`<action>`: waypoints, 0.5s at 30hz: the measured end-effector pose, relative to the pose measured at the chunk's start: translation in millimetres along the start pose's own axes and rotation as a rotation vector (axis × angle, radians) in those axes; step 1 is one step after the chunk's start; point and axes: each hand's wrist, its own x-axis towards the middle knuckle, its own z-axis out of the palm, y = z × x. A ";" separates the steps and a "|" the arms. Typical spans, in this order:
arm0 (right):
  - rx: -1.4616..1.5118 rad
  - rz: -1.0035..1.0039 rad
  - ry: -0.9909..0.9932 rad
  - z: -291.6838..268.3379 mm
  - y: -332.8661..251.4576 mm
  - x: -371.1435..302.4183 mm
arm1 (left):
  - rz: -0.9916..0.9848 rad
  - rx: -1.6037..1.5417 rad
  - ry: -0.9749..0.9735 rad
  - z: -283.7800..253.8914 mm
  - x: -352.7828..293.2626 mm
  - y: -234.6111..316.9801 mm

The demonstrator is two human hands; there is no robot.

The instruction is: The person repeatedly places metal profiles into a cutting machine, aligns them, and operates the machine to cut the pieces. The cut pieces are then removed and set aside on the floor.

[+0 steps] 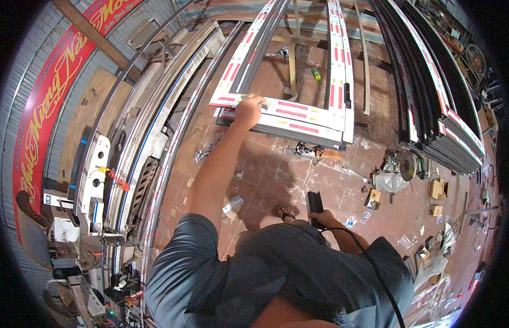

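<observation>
A dark metal frame (298,112), faced with white film bearing red strips, lies raised ahead of me, with its near bar running crosswise. My left hand (249,111) is closed over that near bar, close to its left corner. A second similar bar (306,130) shows just beneath it. Low at my right side, my right hand (322,218) is closed around a short dark grooved piece (315,202), which points up and away from me. Its fingers are partly hidden. A black cable (369,254) runs from near that hand down past my right sleeve.
A stack of dark bars with white-and-red film (448,117) stands far right. Long profiles fill a rack (172,98) on the left. On the tiled floor are a cutting machine with a round blade (405,165), small boxes (437,188), plastic scraps and a white-blue package (232,206).
</observation>
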 end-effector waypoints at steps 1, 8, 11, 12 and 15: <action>0.063 0.055 0.018 2.3 9.0 4.6 | -0.013 0.017 0.010 -0.6 -2.7 0.0; 0.132 0.131 -0.027 3.9 26.1 30.0 | -0.218 -0.034 0.219 -5.0 -151.9 -1.2; -0.141 -0.013 -0.169 -6.0 62.1 102.6 | -0.643 -0.163 -0.084 32.5 -360.6 -36.9; -0.238 0.021 -0.194 0.5 43.5 113.4 | -0.719 -0.150 -0.204 35.8 -428.6 -35.6; -0.327 -0.109 -0.380 6.3 -7.2 120.3 | -1.576 -0.466 -0.563 12.3 -613.1 -6.1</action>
